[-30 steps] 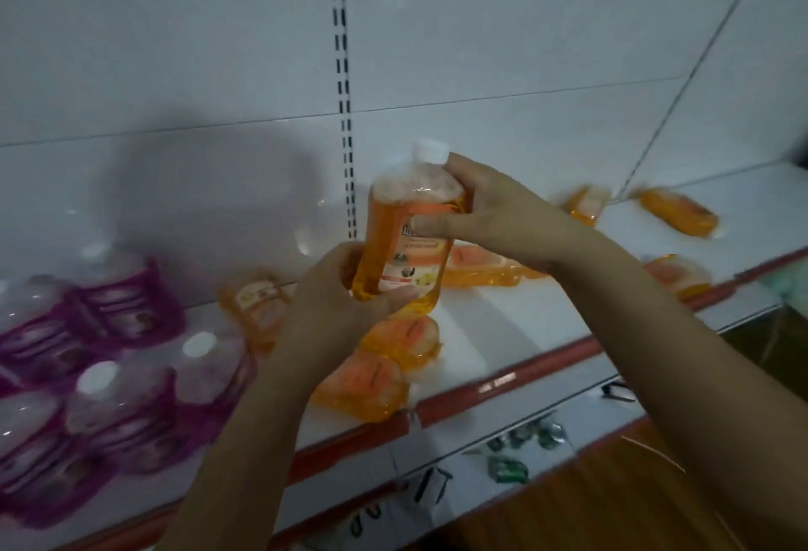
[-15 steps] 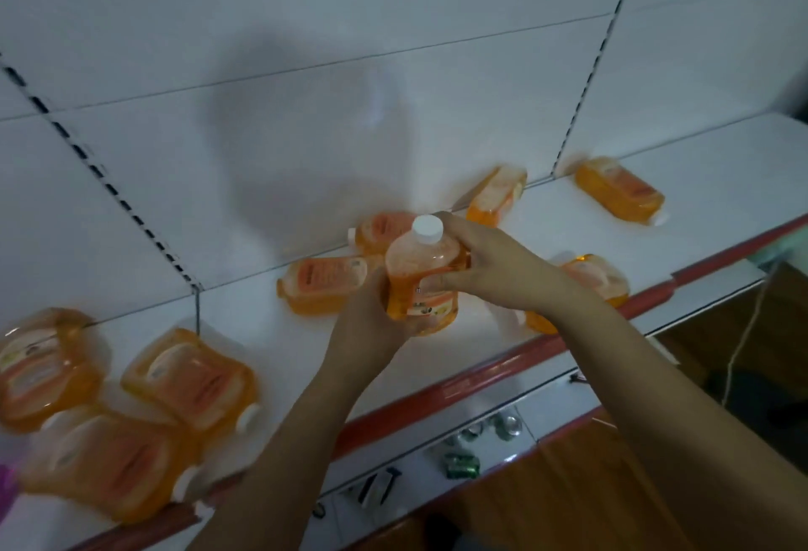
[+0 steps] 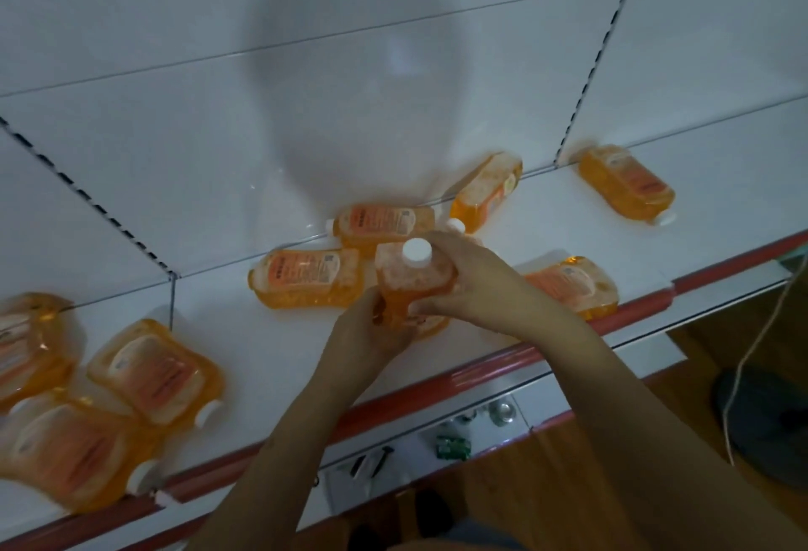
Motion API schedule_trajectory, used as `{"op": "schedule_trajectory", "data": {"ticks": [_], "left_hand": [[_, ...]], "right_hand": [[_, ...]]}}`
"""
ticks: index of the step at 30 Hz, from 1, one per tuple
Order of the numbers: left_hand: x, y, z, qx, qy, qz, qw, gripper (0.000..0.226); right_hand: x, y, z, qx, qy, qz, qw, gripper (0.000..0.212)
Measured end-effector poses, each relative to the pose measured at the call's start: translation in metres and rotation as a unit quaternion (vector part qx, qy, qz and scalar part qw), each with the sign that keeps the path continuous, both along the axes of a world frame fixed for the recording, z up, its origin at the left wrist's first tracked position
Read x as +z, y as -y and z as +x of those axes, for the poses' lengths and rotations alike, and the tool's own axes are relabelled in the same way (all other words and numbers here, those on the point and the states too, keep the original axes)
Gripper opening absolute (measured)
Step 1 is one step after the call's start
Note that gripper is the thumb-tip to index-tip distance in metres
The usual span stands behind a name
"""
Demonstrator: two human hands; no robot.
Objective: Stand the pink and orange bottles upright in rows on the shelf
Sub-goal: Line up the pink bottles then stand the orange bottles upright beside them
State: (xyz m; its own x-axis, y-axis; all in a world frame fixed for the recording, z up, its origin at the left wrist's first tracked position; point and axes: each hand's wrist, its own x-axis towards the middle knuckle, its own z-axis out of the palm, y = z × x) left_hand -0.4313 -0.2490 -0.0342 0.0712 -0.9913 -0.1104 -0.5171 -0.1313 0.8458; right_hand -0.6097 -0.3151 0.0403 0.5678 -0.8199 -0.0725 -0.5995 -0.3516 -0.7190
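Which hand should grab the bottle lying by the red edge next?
Probably the right hand: that lying bottle sits just beside it, while the left hand holds the upright bottle low down.

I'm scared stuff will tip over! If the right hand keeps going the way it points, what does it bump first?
Probably the flat-lying orange bottle just left of the held bottle that the right hand grips; depth is unclear.

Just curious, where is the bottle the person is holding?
Mid-frame in the head view, the held orange bottle stands near the shelf's red front edge, gripped by both hands, lying bottles behind.

Head camera looks steeply down, close over the shelf [image 3: 271, 358].
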Motion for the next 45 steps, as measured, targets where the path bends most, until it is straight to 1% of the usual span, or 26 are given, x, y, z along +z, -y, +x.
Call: {"op": "schedule_trajectory", "data": {"ticks": [2,4,5,7,9,11,13,16,18,20,22,24,26,28,31,34,36,38,40,43,45], "left_hand": [[-0.003,-0.008,0.012,-0.002,0.039,-0.007,0.999,0.053],[0.000,-0.020,0.028,0.008,0.071,-0.025,0.997,0.065],[0.004,-0.027,0.036,0.016,0.079,-0.038,0.996,0.065],[0.012,-0.041,0.055,0.038,0.098,-0.072,0.992,0.057],[0.020,-0.057,0.076,0.079,0.115,-0.098,0.985,0.045],[0.026,-0.077,0.100,0.131,0.129,-0.118,0.976,0.038],[0.027,-0.102,0.125,0.187,0.143,-0.137,0.962,0.035],[0.023,-0.147,0.157,0.264,0.178,-0.124,0.940,0.036],[0.016,-0.177,0.171,0.300,0.218,-0.098,0.923,0.039],[0.007,-0.203,0.182,0.315,0.263,-0.074,0.909,0.045],[-0.003,-0.223,0.192,0.298,0.313,-0.059,0.900,0.057],[-0.012,-0.235,0.198,0.268,0.341,-0.052,0.900,0.066],[-0.017,-0.238,0.200,0.244,0.349,-0.058,0.903,0.073],[-0.022,-0.235,0.200,0.232,0.364,-0.063,0.900,0.076],[-0.029,-0.227,0.200,0.223,0.398,-0.056,0.888,0.076],[-0.037,-0.219,0.201,0.195,0.424,-0.068,0.882,0.066],[-0.044,-0.216,0.202,0.172,0.457,-0.110,0.866,0.054],[-0.054,-0.214,0.203,0.165,0.488,-0.170,0.840,0.040],[-0.063,-0.213,0.203,0.157,0.508,-0.200,0.823,0.036],[-0.062,-0.214,0.201,0.149,0.494,-0.206,0.831,0.039],[-0.051,-0.215,0.199,0.164,0.455,-0.214,0.849,0.040]], "right_hand": [[0.018,-0.008,0.000,-0.008,-0.021,-0.023,0.999,0.097],[0.039,-0.016,0.006,-0.027,-0.011,-0.062,0.998,0.099],[0.050,-0.021,0.013,-0.043,0.006,-0.094,0.995,0.096],[0.064,-0.030,0.039,-0.063,0.069,-0.168,0.981,0.085],[0.069,-0.037,0.072,-0.043,0.150,-0.215,0.964,0.068],[0.068,-0.045,0.108,-0.007,0.193,-0.223,0.956,0.057],[0.062,-0.054,0.142,0.039,0.200,-0.203,0.958,0.053],[0.048,-0.069,0.197,0.115,0.196,-0.161,0.960,0.050],[0.032,-0.079,0.236,0.176,0.179,-0.143,0.957,0.048],[0.015,-0.087,0.276,0.248,0.130,-0.118,0.953,0.048],[-0.001,-0.094,0.315,0.316,0.052,-0.116,0.940,0.049],[-0.015,-0.100,0.351,0.368,-0.021,-0.129,0.920,0.052],[-0.028,-0.105,0.380,0.401,-0.100,-0.130,0.901,0.056],[-0.039,-0.109,0.401,0.412,-0.161,-0.133,0.887,0.061],[-0.046,-0.112,0.417,0.413,-0.181,-0.106,0.886,0.064],[-0.046,-0.108,0.423,0.413,-0.187,-0.083,0.887,0.066],[-0.044,-0.104,0.425,0.419,-0.188,-0.080,0.885,0.068],[-0.045,-0.103,0.425,0.426,-0.192,-0.088,0.880,0.069],[-0.044,-0.103,0.426,0.431,-0.199,-0.098,0.874,0.070],[-0.040,-0.098,0.423,0.439,-0.216,-0.089,0.868,0.066],[-0.035,-0.092,0.416,0.461,-0.213,-0.076,0.858,0.051]]}}
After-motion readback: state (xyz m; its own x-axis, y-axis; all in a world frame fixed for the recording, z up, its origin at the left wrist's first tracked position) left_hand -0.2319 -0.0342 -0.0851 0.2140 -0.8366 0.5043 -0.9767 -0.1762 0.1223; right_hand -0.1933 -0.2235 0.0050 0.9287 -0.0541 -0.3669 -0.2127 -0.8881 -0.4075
